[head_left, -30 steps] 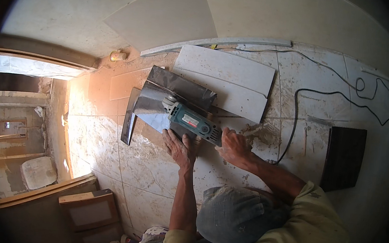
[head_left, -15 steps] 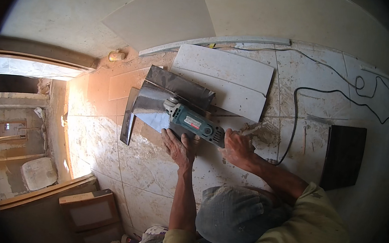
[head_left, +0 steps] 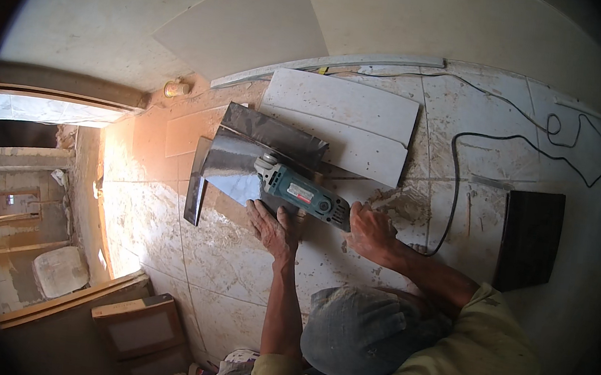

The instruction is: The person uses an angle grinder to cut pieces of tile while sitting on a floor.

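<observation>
My right hand (head_left: pixel 372 234) is wrapped around the rear end of a teal angle grinder (head_left: pixel 305 194). The grinder's metal head lies over a glossy dark tile (head_left: pixel 233 170) on the floor; its disc is hard to make out. At the tile's near edge rests my left hand (head_left: pixel 272 230), fingers spread, thumb close to the grinder's body and holding no tool. A dark strip (head_left: pixel 274 133) lies along the tile's far side, and a narrow dark offcut (head_left: pixel 196 190) by its left end.
White tile pieces (head_left: pixel 344 112) lie just beyond. A black cord (head_left: pixel 453 180) loops across the dusty floor at right, near another dark tile (head_left: pixel 529 240). A long pale strip (head_left: pixel 327 66) runs along the wall. Cardboard boxes (head_left: pixel 139 325) stand at lower left, and a cup (head_left: pixel 176 89) by the wall.
The grinder and my right hand have shifted slightly right and nearer to me relative to the dark tile. My left hand stays at the tile's edge. The view has shifted a little.
</observation>
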Demonstrator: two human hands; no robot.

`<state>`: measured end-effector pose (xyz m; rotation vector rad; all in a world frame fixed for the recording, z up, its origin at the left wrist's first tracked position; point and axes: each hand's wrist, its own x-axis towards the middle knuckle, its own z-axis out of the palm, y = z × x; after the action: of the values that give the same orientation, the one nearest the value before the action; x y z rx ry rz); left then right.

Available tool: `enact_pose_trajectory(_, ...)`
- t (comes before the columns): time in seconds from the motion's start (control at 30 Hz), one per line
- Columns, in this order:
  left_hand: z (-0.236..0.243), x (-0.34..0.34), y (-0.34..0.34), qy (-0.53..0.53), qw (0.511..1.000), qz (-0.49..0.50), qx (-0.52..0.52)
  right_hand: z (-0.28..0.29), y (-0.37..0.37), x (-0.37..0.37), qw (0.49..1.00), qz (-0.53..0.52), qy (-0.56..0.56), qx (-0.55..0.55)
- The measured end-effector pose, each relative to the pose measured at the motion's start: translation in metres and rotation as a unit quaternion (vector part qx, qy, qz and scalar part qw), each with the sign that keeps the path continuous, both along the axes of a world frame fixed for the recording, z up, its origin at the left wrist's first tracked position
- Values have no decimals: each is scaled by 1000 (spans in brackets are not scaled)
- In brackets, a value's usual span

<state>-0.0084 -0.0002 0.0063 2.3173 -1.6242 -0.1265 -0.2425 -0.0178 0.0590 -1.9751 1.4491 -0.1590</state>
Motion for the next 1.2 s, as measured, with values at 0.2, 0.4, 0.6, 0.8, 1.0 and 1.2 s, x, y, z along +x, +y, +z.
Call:
enact_pose_trajectory(0.2, 3, -3, 0, 8, 1000, 0, 4, -2, 3, -5, 1000, -8, -19, -8)
enact_pose_trajectory(0.4, -3, 2, 1, 9, 1000, 1, -2, -5, 7, -8, 1000, -9, -12, 4)
enact_pose_trajectory(0.6, -6, 4, 1, 4, 1000, -5, -11, 2, 8, -13, 1000, 0, -6, 14)
enact_pose_trajectory(0.8, -1, 0, 0, 25, 1000, 5, -5, 6, 9, -18, 1000, 1, -3, 26)
enact_pose_trajectory(1.0, 1, -2, 0, 23, 1000, 3, -6, 0, 15, -22, 1000, 4, 0, 14)
enact_pose_trajectory(1.2, -1, 0, 1, 18, 1000, -5, -9, -5, 17, -26, 1000, 7, -1, 13)
